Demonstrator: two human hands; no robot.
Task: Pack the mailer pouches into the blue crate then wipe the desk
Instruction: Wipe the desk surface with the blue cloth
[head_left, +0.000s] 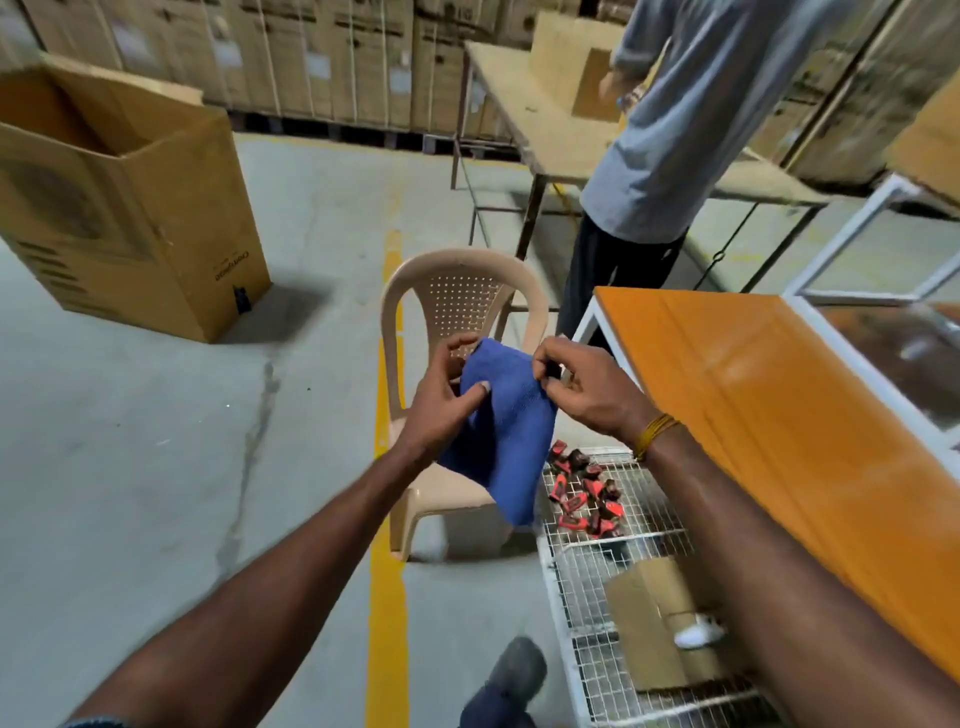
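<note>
Both hands grip blue cloth (501, 436): left hand (441, 400) w/ thumb on front, right hand (584, 387) fingers pinching top edge. Cloth hides chair (457, 296) seat; orange tabletop (779, 415) cut off right.

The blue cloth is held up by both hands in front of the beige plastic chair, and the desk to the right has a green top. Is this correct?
One detail is wrong: the desk top is orange, not green, as the head view shows. The rest stands: the left hand and the right hand both hold up the blue cloth in front of the beige plastic chair.
</note>
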